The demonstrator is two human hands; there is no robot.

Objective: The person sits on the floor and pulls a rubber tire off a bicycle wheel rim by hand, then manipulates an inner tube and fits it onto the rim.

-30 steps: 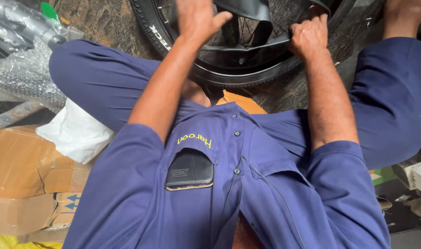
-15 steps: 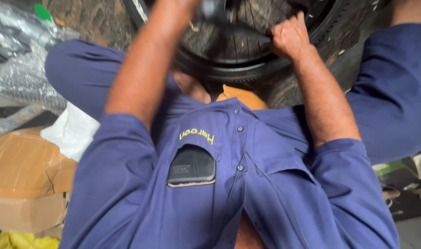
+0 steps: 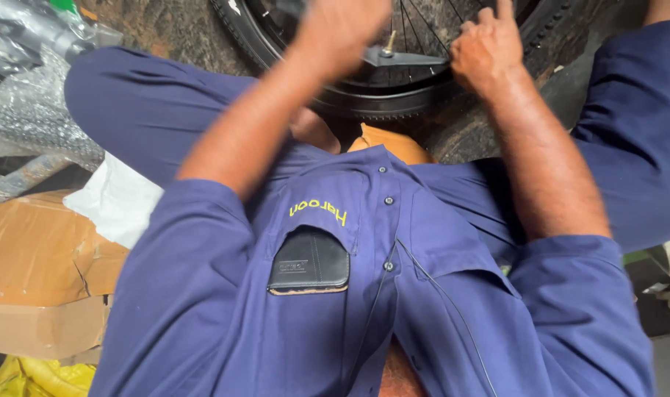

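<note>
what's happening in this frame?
A person in a blue work shirt sits over a spoked wheel with a black tyre. The right hand grips the wheel at the spokes near the rim. The left hand is raised over the wheel and motion-blurred, so what it holds, if anything, can't be told. A grey metal piece lies across the rim by the valve. Cardboard and bubble wrap sit alongside.

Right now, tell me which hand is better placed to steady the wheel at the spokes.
Probably the right. The right hand is already at the spokes inside the wheel, sharp in the picture. The left hand is motion-blurred over the rim, so its grip cannot be judged.
</note>
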